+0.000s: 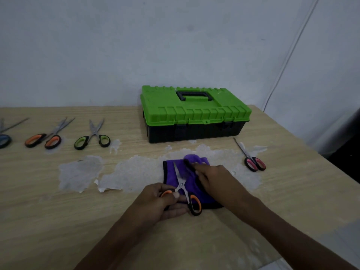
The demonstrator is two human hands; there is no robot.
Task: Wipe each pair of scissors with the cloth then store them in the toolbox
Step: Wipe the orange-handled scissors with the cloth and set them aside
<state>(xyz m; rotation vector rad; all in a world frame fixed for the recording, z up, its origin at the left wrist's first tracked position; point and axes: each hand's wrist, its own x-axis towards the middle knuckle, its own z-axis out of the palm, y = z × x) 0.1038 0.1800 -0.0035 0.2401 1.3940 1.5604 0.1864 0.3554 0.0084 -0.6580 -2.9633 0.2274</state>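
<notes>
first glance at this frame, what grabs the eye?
The bright green toolbox stands out first, lid closed, at the back of the table. In front of it, the left hand holds orange-handled scissors on a purple cloth, and the right hand rests on the cloth. A row of scissors lies at the far left, and a pink-handled pair lies at the right.

Person, two bare hands: left hand [161, 199], right hand [212, 178]. Both forearms bare, running back from the fingers [176, 195] to the bottom edge of view. Short trimmed nail on left thumb. Right fingertips smeared by blur.
</notes>
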